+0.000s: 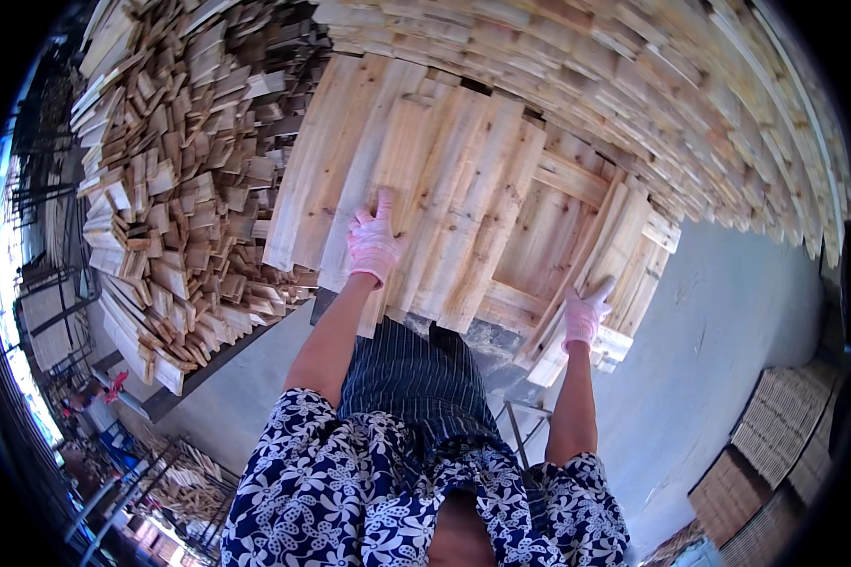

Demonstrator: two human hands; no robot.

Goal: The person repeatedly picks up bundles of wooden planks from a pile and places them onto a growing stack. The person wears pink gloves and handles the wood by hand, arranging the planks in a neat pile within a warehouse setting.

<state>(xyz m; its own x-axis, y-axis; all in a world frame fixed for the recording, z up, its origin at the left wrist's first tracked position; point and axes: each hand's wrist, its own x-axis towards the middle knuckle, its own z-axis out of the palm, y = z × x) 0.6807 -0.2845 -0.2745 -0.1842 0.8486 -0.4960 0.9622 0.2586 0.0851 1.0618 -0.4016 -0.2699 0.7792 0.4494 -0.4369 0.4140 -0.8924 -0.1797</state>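
Left hand (374, 246) is resting on boards (444, 170), fingers loosely spread. Right hand (586, 317) is touching a slat (615, 241) (cannot tell if gripping). Boards are lying between slat and wood pile (180, 180).

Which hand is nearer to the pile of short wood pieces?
Left. The left hand is on the boards right of the pile; the right hand is farther right, on another board.

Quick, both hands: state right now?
Left gloved hand: open, resting on wooden planks.
Right gloved hand: touching a separate plank; whether it grips cannot be told.
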